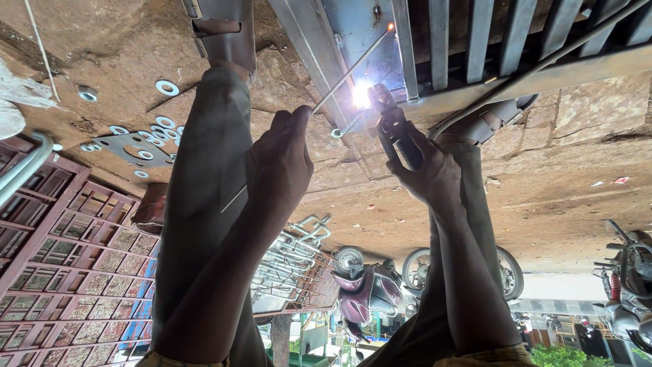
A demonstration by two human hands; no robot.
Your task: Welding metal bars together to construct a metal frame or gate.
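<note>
The view is upside down, with the ground at the top. My left hand [278,163] grips a thin metal rod [346,71] that slants up to a grey steel gate frame [435,47] lying on the ground. My right hand [428,173] holds a dark welding electrode holder [394,126]. Its tip meets the frame at a bright white arc [362,95], right beside the rod. My two legs run up the picture behind the arms to sandalled feet [224,34] on the ground near the frame.
Loose washers [166,87] and a punched metal plate [132,146] lie on the dirt at the left. A maroon grille panel [61,258] fills the lower left. Bent metal racks [292,258], a scooter [363,285] and a motorcycle [628,285] stand further off.
</note>
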